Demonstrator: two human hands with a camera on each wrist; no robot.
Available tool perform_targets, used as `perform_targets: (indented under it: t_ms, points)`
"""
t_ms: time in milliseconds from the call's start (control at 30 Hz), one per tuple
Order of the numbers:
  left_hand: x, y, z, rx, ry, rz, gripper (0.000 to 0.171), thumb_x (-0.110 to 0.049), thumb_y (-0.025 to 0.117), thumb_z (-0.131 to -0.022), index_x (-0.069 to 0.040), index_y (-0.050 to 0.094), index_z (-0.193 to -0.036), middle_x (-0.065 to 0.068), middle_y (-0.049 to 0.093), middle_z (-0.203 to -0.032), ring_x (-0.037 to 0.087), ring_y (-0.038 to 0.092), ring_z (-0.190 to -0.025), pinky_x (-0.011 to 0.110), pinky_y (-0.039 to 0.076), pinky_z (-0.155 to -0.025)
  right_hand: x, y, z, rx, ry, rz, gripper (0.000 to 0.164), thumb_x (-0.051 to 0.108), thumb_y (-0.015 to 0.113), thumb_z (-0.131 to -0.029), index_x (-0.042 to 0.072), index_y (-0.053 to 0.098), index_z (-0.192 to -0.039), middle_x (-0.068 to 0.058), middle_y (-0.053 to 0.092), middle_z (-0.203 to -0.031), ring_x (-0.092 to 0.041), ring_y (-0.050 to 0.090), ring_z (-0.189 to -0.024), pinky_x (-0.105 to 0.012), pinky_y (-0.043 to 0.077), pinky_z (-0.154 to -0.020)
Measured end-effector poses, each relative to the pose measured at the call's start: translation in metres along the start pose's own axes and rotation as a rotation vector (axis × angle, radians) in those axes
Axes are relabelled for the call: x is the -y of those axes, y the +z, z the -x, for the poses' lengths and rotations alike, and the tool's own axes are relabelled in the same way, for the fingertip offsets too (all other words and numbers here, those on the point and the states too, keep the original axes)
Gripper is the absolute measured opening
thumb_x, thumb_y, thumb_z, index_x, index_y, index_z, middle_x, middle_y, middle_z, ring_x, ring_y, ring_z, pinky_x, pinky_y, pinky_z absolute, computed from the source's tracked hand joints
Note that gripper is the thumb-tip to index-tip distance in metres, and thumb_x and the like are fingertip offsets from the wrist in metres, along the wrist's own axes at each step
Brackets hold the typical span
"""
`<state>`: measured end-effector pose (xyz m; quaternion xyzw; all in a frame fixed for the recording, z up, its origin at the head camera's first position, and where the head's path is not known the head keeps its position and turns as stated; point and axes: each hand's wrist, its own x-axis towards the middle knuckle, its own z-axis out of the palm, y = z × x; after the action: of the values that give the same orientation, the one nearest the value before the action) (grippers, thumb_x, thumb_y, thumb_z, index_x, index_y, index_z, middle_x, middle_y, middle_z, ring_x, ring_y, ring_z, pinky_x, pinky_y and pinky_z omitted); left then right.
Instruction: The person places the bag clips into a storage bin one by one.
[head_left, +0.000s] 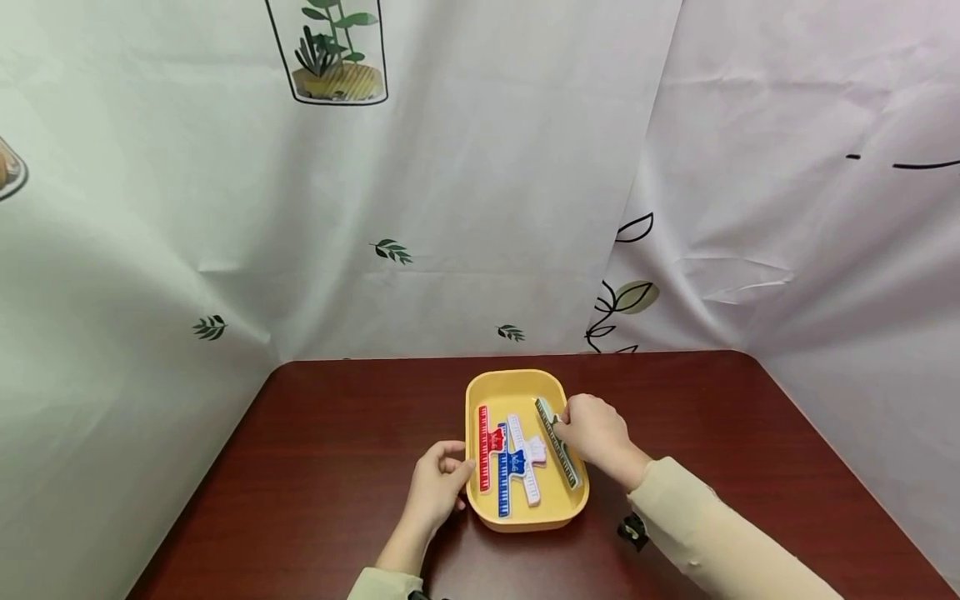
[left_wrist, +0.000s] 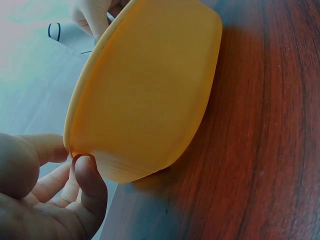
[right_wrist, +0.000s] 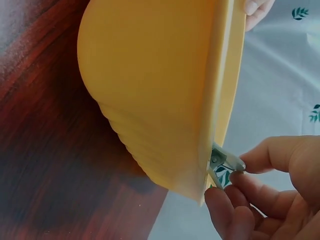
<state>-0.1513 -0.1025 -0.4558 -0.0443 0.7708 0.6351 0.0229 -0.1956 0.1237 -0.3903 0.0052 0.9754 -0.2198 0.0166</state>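
A yellow plastic basin (head_left: pixel 525 527) sits on the table with several long sheet-music clips printed with piano keys inside. My left hand (head_left: pixel 433 482) pinches the basin's left rim between thumb and fingers, as the left wrist view also shows. Over the right side of the basin, my right hand (head_left: pixel 600 433) pinches the handle of a dark green clip (head_left: pixel 566 460), which lies slanted along the right wall. Left of it are a red clip (head_left: pixel 483 467), a blue clip (head_left: pixel 504 492) and a pale pink clip (head_left: pixel 531 483); the blue one overlaps the pink one.
The dark reddish-brown wooden table (head_left: pixel 337 467) extends around the basin on all sides. A pale fabric backdrop (head_left: pixel 480 167) with leaf and plant prints hangs behind and beside the table.
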Motion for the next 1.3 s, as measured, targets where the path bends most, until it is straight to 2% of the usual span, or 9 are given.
perform_targets:
  t_ms: [167,367,667,933,1000,1167,1300]
  points:
    - [0.000,0.000,0.001,0.004,-0.002,-0.002,0.034,-0.007,0.063,-0.087,0.004,0.054,-0.118,0.008,0.058,-0.072,0.012,0.047,-0.044,0.026,0.047,-0.038,0.001,0.001,-0.002,-0.007,-0.005,0.010,0.026,0.020,0.066,-0.080,0.013,0.052,-0.059,0.000,0.047,-0.054,-0.014,0.048,-0.049,-0.023,0.032,-0.040]
    - [0.000,-0.001,0.001,0.004,-0.003,-0.001,0.034,-0.008,0.063,-0.087,0.004,0.054,-0.117,0.008,0.058,-0.072,0.011,0.046,-0.043,0.025,0.046,-0.038,0.004,0.003,-0.004,0.004,0.008,-0.037,0.030,0.017,0.065,-0.081,0.012,0.049,-0.056,0.002,0.041,-0.051,-0.013,0.047,-0.046,-0.020,0.031,-0.037]
    - [0.000,-0.001,0.000,0.005,-0.001,0.002,0.034,-0.007,0.063,-0.087,0.004,0.054,-0.117,0.009,0.059,-0.072,0.011,0.046,-0.044,0.025,0.046,-0.038,0.006,0.009,-0.007,0.053,0.024,-0.114,0.041,0.009,0.063,-0.081,0.015,0.039,-0.048,0.005,0.031,-0.043,-0.008,0.034,-0.036,-0.017,0.026,-0.034]
    - [0.001,0.000,0.000,0.008,0.001,0.004,0.034,-0.007,0.063,-0.087,0.004,0.053,-0.117,0.011,0.060,-0.074,0.011,0.046,-0.043,0.025,0.046,-0.038,0.006,0.012,-0.007,0.105,0.031,-0.157,0.037,0.005,0.061,-0.083,0.011,0.045,-0.050,0.001,0.040,-0.041,-0.010,0.043,-0.033,-0.017,0.036,-0.033]
    - [0.001,0.000,0.000,0.007,-0.001,0.001,0.034,-0.008,0.063,-0.087,0.004,0.053,-0.118,0.011,0.060,-0.074,0.011,0.047,-0.044,0.026,0.046,-0.038,0.005,0.013,-0.007,0.110,0.026,-0.166,0.035,0.004,0.061,-0.083,0.010,0.047,-0.051,0.000,0.043,-0.042,-0.015,0.048,-0.034,-0.017,0.038,-0.034]
    - [0.000,0.000,0.000,0.005,-0.006,-0.002,0.035,-0.009,0.063,-0.087,0.004,0.053,-0.118,0.010,0.059,-0.074,0.012,0.048,-0.046,0.028,0.048,-0.039,0.005,0.015,-0.009,0.116,0.030,-0.181,0.030,0.004,0.060,-0.085,0.006,0.052,-0.056,-0.005,0.051,-0.043,-0.024,0.060,-0.042,-0.018,0.040,-0.035]
    - [0.000,0.000,-0.001,0.002,-0.007,-0.002,0.035,-0.009,0.063,-0.087,0.003,0.054,-0.118,0.012,0.060,-0.074,0.012,0.048,-0.046,0.029,0.048,-0.039,0.005,0.019,-0.011,0.111,0.026,-0.175,0.029,0.004,0.059,-0.085,0.006,0.052,-0.057,-0.005,0.052,-0.044,-0.024,0.062,-0.044,-0.017,0.039,-0.035]
